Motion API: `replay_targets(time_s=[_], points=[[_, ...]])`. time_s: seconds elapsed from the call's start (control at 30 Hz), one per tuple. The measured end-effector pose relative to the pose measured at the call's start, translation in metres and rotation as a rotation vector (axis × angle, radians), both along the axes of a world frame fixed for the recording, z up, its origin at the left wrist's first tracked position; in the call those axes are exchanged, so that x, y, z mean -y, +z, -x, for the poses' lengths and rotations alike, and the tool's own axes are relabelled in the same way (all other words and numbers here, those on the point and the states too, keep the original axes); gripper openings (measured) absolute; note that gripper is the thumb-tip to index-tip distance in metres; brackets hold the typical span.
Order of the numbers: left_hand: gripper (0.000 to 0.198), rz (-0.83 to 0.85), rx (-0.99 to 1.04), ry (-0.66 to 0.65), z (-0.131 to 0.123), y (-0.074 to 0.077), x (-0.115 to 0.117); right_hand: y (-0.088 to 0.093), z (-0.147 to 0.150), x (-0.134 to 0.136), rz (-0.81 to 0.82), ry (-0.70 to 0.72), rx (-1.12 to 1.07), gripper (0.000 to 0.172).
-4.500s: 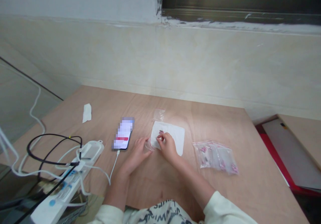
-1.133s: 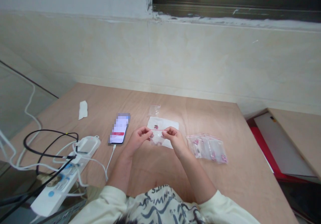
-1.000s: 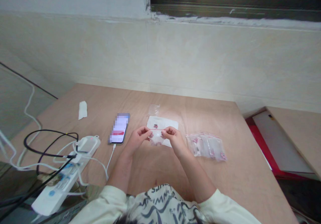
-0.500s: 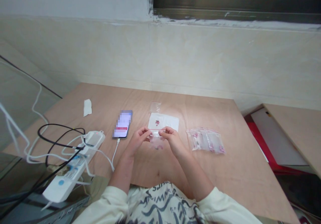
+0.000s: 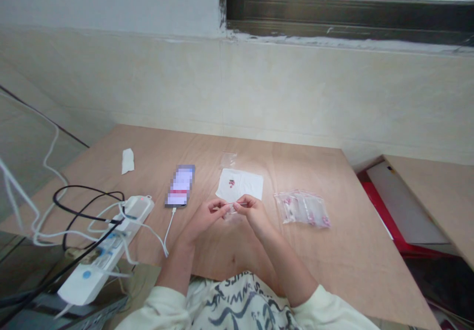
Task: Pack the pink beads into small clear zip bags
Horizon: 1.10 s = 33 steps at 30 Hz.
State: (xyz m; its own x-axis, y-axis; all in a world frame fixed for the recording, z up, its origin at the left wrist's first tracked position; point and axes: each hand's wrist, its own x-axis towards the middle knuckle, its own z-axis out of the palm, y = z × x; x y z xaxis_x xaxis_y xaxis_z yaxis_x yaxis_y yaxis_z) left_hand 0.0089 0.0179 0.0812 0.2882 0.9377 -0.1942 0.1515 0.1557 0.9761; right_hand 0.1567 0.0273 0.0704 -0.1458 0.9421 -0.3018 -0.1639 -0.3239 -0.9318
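Observation:
Both hands pinch the top of a small clear zip bag (image 5: pixel 232 216) close to the table's front edge. My left hand (image 5: pixel 207 216) has its thumb and fingers closed on the bag's left corner. On the right side, my right hand (image 5: pixel 251 209) grips the reddish seal strip the same way. The bag's lower part hangs between the hands, and its contents are hard to make out. Just beyond lies a white paper sheet (image 5: pixel 248 183) with several small red pieces (image 5: pixel 231 184) on its left half. An unfilled-looking clear bag (image 5: pixel 228 160) lies behind the paper.
To the right is a row of overlapping clear bags (image 5: pixel 302 208) holding small pinkish-red items. A phone (image 5: pixel 180 186) on a white charging cable lies left of the paper. Farther left are a power strip (image 5: pixel 138 206) with tangled cables and a white scrap (image 5: pixel 128 161).
My hands have come closer together and slightly nearer my body, with the bag between them. Less of the bag shows now. The camera view has tilted up a little.

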Motion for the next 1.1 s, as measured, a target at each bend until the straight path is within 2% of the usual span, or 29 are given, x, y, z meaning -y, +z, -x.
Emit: replay_targets(time_s=[0.2,0.4,0.5,0.6,0.7,0.77,0.8,0.87,0.97,1.03,1.1], points=[[0.019,-0.002,-0.013,0.051,0.005,-0.004,-0.007,0.000,-0.004,-0.003,-0.002,0.029,-0.014,0.019],[0.021,0.067,0.013,0.127,-0.002,-0.009,-0.015,-0.023,-0.005,0.002,0.000,0.123,0.008,0.028],[0.026,0.094,-0.005,0.110,-0.007,-0.008,-0.018,-0.029,-0.013,0.002,-0.016,0.047,0.075,0.030],[0.027,0.094,-0.039,0.128,-0.005,-0.009,-0.020,-0.018,-0.043,-0.001,-0.057,-0.148,0.155,0.032],[0.026,0.088,-0.060,0.170,0.003,-0.013,-0.020,-0.006,-0.099,-0.001,-0.101,-0.482,0.325,0.029],[0.026,0.089,-0.067,0.197,0.010,-0.018,-0.021,-0.008,-0.141,0.001,-0.046,-0.681,0.516,0.027],[0.026,0.090,-0.070,0.207,0.013,-0.020,-0.020,-0.011,-0.159,0.002,0.003,-0.738,0.677,0.025],[0.026,0.087,-0.079,0.220,0.018,-0.023,-0.019,-0.024,-0.187,0.004,0.127,-0.710,1.067,0.020],[0.025,0.081,-0.096,0.245,0.022,-0.026,-0.017,-0.041,-0.202,0.006,0.239,-0.661,1.435,0.028],[0.025,0.083,-0.102,0.261,0.024,-0.027,-0.014,-0.043,-0.199,0.005,0.235,-0.736,1.525,0.038],[0.025,0.088,-0.103,0.262,0.025,-0.028,-0.012,-0.038,-0.188,-0.001,0.166,-0.827,1.538,0.042]])
